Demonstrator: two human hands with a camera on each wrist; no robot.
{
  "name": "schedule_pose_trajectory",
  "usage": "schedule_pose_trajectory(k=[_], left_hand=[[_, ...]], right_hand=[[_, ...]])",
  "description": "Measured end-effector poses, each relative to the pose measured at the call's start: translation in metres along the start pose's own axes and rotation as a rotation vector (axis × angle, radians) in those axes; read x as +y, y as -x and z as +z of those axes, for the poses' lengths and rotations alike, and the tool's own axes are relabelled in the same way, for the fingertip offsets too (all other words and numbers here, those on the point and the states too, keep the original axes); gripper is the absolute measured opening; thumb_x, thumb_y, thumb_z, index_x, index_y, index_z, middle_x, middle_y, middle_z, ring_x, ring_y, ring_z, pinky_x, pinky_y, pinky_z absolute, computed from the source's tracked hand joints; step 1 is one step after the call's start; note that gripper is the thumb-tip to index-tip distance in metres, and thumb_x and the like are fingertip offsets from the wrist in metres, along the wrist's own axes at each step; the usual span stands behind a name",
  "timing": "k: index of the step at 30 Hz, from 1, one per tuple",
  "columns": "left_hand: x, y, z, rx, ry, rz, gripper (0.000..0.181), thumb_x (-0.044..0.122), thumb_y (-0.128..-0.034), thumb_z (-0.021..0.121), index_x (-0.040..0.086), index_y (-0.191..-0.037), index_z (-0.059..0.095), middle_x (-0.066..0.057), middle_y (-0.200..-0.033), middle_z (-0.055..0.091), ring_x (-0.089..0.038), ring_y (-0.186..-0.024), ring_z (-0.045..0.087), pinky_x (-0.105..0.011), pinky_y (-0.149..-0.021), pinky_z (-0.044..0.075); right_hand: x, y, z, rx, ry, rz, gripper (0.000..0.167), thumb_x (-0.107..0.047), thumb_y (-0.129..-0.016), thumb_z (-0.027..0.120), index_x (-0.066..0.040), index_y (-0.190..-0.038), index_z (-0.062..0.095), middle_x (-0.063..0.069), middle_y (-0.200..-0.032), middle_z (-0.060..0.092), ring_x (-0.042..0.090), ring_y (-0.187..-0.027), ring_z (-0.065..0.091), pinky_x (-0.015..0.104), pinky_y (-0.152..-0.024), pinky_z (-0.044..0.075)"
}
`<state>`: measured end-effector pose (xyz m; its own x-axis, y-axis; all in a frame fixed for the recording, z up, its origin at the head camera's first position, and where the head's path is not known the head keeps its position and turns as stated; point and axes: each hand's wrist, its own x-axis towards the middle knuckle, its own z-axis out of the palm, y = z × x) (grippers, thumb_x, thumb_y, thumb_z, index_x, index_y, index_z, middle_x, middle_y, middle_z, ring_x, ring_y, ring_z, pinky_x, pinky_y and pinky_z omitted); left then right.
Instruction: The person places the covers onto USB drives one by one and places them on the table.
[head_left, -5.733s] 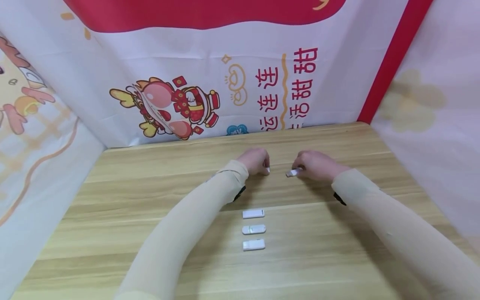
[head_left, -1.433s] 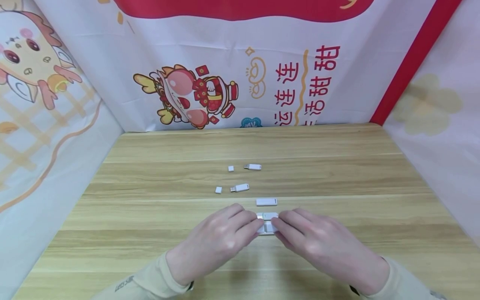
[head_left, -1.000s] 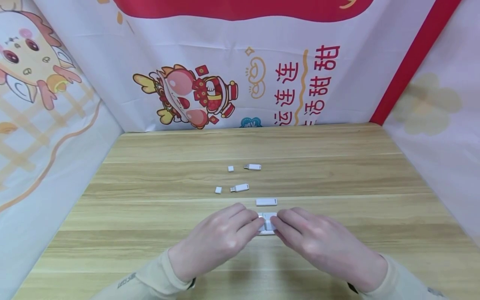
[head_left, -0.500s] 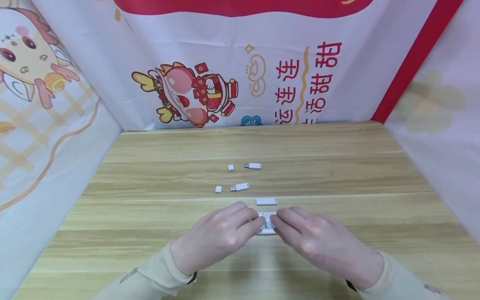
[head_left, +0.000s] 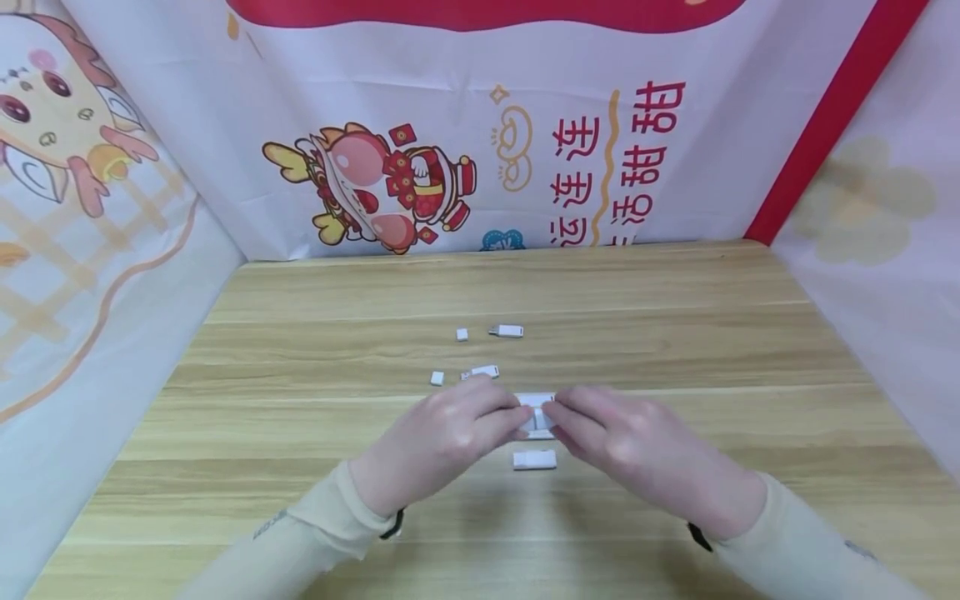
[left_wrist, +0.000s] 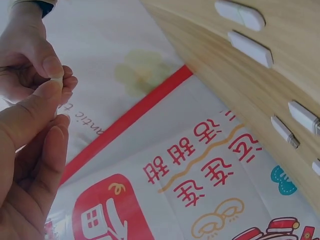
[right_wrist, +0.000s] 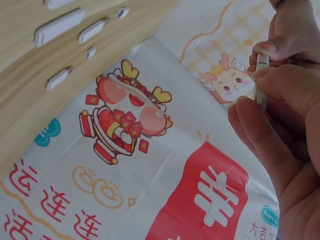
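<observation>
Both hands meet over the middle of the table, holding one small white USB stick (head_left: 537,417) end to end. My left hand (head_left: 450,437) pinches its left end between thumb and fingertips, and my right hand (head_left: 645,454) pinches the right end. A seam shows across the stick (right_wrist: 262,64) in the right wrist view. Directly under the fingers lies a rounded stick (left_wrist: 241,15), mostly covered in the head view. Beyond it is a flat capped stick (head_left: 536,399), and nearer is another capped stick (head_left: 535,460).
Farther back lie two uncapped USB sticks, one stick (head_left: 510,332) behind the other stick (head_left: 484,372), which the left hand partly covers. Their loose caps sit to the left: a far cap (head_left: 461,335) and a near cap (head_left: 437,378). Printed cloth walls (head_left: 420,75) enclose the table.
Over the last half second both hands move away from the body with the held stick, uncovering the nearest stick. The stick and cap held at the earliest frame are out of the hands.
</observation>
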<state>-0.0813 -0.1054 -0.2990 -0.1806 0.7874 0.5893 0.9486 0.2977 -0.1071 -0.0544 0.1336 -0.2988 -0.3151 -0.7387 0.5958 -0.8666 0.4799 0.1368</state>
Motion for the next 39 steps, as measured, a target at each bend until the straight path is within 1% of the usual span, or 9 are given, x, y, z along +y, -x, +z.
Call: schedule_pose_trajectory(k=[3,5,7,11,17,23,27,33,39], left_hand=[[-0.007,-0.006,0.002,-0.017,0.044,-0.048,0.026,0.012,-0.0813,0.082,0.002,-0.104,0.074,-0.005,-0.093,0.068,-0.015,-0.085,0.063,-0.018,-0.079,0.054],[-0.013,-0.010,0.005,-0.032,0.073,-0.086,0.026,0.013,-0.0814,0.082,0.002,-0.104,0.075,-0.005,-0.094,0.069,-0.015,-0.086,0.064,-0.018,-0.079,0.054],[-0.019,-0.013,0.009,-0.049,0.091,-0.123,0.026,0.013,-0.0813,0.082,0.002,-0.103,0.075,-0.005,-0.095,0.070,-0.016,-0.087,0.066,-0.020,-0.080,0.055],[-0.032,-0.017,0.019,-0.094,0.112,-0.183,0.024,0.012,-0.0812,0.082,0.003,-0.102,0.076,-0.006,-0.097,0.072,-0.016,-0.088,0.067,-0.022,-0.081,0.055],[-0.051,-0.020,0.036,-0.166,0.198,-0.294,0.022,0.009,-0.0817,0.081,0.004,-0.102,0.077,-0.005,-0.094,0.073,-0.015,-0.085,0.066,-0.022,-0.079,0.055],[-0.064,-0.024,0.051,-0.269,0.216,-0.390,0.020,0.013,-0.0840,0.080,0.007,-0.103,0.077,-0.002,-0.092,0.073,-0.011,-0.081,0.065,-0.021,-0.077,0.054],[-0.071,-0.024,0.061,-0.341,0.227,-0.433,0.019,0.016,-0.0851,0.079,0.009,-0.103,0.077,0.000,-0.094,0.072,-0.009,-0.082,0.064,-0.021,-0.078,0.053],[-0.084,-0.020,0.082,-0.417,0.284,-0.501,0.016,0.013,-0.0855,0.079,0.011,-0.101,0.077,0.002,-0.095,0.072,-0.009,-0.087,0.065,-0.021,-0.081,0.052],[-0.093,-0.017,0.102,-0.501,0.354,-0.546,0.014,0.011,-0.0847,0.079,0.010,-0.099,0.078,0.002,-0.091,0.072,-0.007,-0.082,0.064,-0.017,-0.075,0.051]], right_hand=[[0.010,-0.003,0.000,0.004,-0.011,0.026,0.015,-0.010,-0.096,0.065,0.003,-0.103,0.069,0.009,-0.093,0.066,0.020,-0.079,0.068,0.029,-0.065,0.059],[0.016,-0.005,0.002,-0.005,-0.018,0.044,0.022,-0.007,-0.082,0.081,0.002,-0.100,0.071,0.009,-0.092,0.067,0.020,-0.079,0.069,0.029,-0.064,0.059],[0.024,-0.007,0.005,-0.023,-0.033,0.067,0.034,-0.004,-0.069,0.089,0.001,-0.098,0.072,0.009,-0.090,0.068,0.019,-0.077,0.069,0.029,-0.063,0.059],[0.038,-0.009,0.013,-0.088,-0.066,0.129,0.030,-0.006,-0.072,0.088,-0.001,-0.097,0.074,0.006,-0.088,0.068,0.016,-0.075,0.068,0.028,-0.065,0.059],[0.057,-0.010,0.027,-0.172,-0.129,0.204,0.020,-0.007,-0.078,0.085,-0.003,-0.095,0.075,0.002,-0.084,0.067,0.012,-0.072,0.065,0.025,-0.065,0.057],[0.073,-0.011,0.040,-0.272,-0.178,0.296,0.018,-0.010,-0.079,0.084,-0.006,-0.095,0.077,0.001,-0.087,0.068,0.012,-0.074,0.065,0.025,-0.068,0.058],[0.081,-0.010,0.050,-0.336,-0.233,0.357,0.015,-0.011,-0.081,0.083,-0.007,-0.095,0.077,0.001,-0.088,0.067,0.011,-0.074,0.063,0.022,-0.069,0.056],[0.093,-0.005,0.070,-0.392,-0.306,0.403,0.013,-0.007,-0.083,0.080,-0.005,-0.095,0.078,0.001,-0.086,0.065,0.011,-0.073,0.061,0.021,-0.066,0.054],[0.100,0.000,0.090,-0.471,-0.362,0.461,0.014,-0.007,-0.082,0.080,-0.007,-0.096,0.078,0.000,-0.086,0.065,0.012,-0.075,0.062,0.020,-0.068,0.053]])
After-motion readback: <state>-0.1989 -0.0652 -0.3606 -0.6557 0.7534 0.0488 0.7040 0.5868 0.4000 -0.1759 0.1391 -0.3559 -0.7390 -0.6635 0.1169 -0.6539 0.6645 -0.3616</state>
